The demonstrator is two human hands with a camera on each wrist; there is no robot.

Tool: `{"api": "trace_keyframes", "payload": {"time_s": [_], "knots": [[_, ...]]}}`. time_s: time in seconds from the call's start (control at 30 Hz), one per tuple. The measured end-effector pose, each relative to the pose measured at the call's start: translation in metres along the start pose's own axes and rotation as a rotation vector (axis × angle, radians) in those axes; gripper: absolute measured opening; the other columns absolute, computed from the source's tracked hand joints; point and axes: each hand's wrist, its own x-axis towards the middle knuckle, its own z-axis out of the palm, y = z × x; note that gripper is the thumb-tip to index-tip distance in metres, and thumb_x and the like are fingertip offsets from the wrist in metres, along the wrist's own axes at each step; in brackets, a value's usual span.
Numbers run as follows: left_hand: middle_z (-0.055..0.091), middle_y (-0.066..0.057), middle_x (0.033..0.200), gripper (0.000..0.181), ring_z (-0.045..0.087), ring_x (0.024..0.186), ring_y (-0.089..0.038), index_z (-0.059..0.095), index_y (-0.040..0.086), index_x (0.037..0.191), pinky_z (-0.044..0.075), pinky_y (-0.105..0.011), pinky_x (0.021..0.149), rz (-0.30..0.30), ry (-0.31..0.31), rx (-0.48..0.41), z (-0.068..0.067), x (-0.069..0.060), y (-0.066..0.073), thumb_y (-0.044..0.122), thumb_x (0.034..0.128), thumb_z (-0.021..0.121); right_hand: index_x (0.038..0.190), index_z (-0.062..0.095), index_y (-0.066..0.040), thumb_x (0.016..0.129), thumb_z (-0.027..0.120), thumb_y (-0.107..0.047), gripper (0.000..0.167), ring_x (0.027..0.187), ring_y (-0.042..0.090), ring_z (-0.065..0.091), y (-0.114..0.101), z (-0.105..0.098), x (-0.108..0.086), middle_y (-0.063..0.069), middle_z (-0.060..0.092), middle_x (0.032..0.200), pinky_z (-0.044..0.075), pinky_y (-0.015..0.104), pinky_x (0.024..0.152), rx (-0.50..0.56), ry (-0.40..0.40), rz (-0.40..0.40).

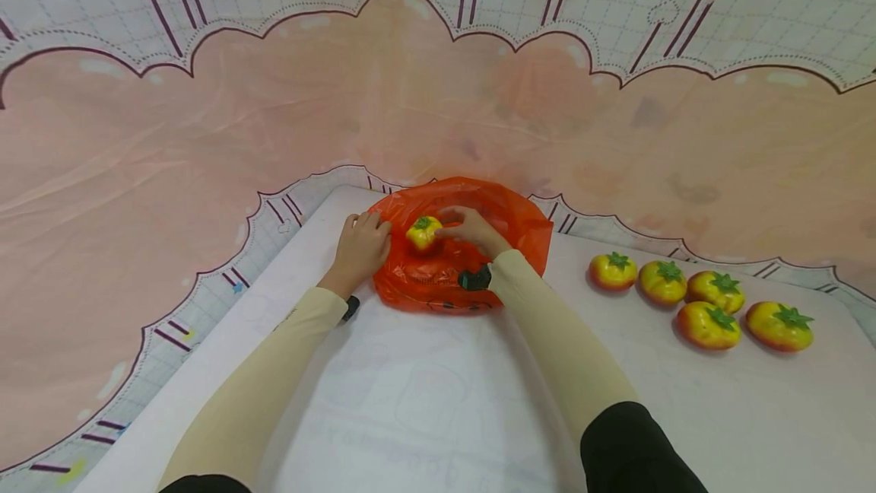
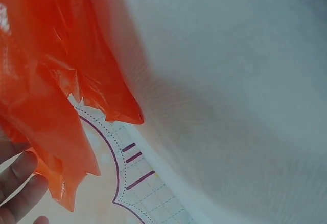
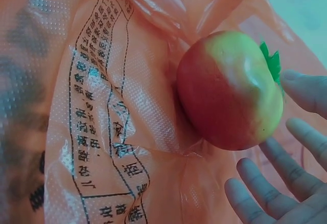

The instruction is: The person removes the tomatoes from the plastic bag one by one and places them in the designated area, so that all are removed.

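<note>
An orange-red plastic bag (image 1: 472, 200) lies spread on the white table, with dark printing on its film. At its left rim, my left hand (image 1: 364, 244) grips the plastic with curled fingers; the left wrist view shows fingertips (image 2: 23, 168) beside the hanging bag edge (image 2: 66, 81). A red-and-yellow persimmon (image 1: 422, 233) with a green leafy top rests within the bag's opening. My right hand (image 1: 472, 228) reaches in from the right, its fingers spread beside the persimmon (image 3: 230, 91). In the right wrist view the thumb lies near the leaves and one fingertip is at the fruit's lower edge.
Several more persimmons (image 1: 708, 326) lie grouped on the right part of the white table (image 1: 411, 402). Behind and left of the table hangs a peach cloth (image 1: 308, 112) with printed scallops. Both forearms extend across the table's front.
</note>
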Motion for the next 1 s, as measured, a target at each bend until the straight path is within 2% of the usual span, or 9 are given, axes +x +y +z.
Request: {"api": "trace_keyframes", "payload": {"time_s": [0.13, 0.33, 0.43, 1.0], "knots": [[0.060, -0.015, 0.096, 0.016, 0.057, 0.099, -0.031, 0.064, 0.003, 0.096, 0.043, -0.048, 0.095, -0.006, -0.014, -0.008, -0.0003, -0.0007, 0.0002, 0.016, 0.0878, 0.060, 0.133, 0.048, -0.011, 0.086, 0.068, -0.023, 0.053, 0.119, 0.026, 0.050, 0.0018, 0.0000, -0.0011, 0.010, 0.047, 0.138, 0.044, 0.036, 0.102, -0.004, 0.003, 0.007], [0.060, -0.015, 0.096, 0.017, 0.057, 0.099, -0.031, 0.064, 0.003, 0.097, 0.043, -0.049, 0.095, -0.013, -0.027, -0.013, -0.0005, -0.0011, 0.0000, 0.017, 0.0884, 0.059, 0.137, 0.046, -0.012, 0.087, 0.066, -0.016, 0.054, 0.119, 0.029, 0.051, 0.0069, 0.0034, 0.0044, 0.013, 0.047, 0.136, 0.043, 0.040, 0.103, 0.047, -0.003, 0.041], [0.061, -0.015, 0.096, 0.017, 0.057, 0.098, -0.031, 0.064, 0.003, 0.097, 0.043, -0.049, 0.094, -0.009, -0.022, -0.015, -0.0001, -0.0011, -0.0004, 0.017, 0.0883, 0.059, 0.137, 0.046, -0.012, 0.088, 0.065, -0.016, 0.053, 0.118, 0.030, 0.051, 0.0074, 0.0048, 0.0046, 0.013, 0.046, 0.137, 0.043, 0.041, 0.104, 0.037, 0.002, 0.048], [0.060, -0.016, 0.097, 0.017, 0.057, 0.097, -0.033, 0.064, 0.003, 0.098, 0.043, -0.049, 0.093, -0.003, -0.009, -0.018, 0.0028, -0.0003, -0.0017, 0.016, 0.0879, 0.059, 0.124, 0.048, -0.007, 0.085, 0.068, -0.017, 0.045, 0.127, 0.028, 0.045, 0.0103, 0.0087, 0.0030, 0.010, 0.044, 0.142, 0.040, 0.040, 0.107, 0.011, 0.024, 0.026]]}}
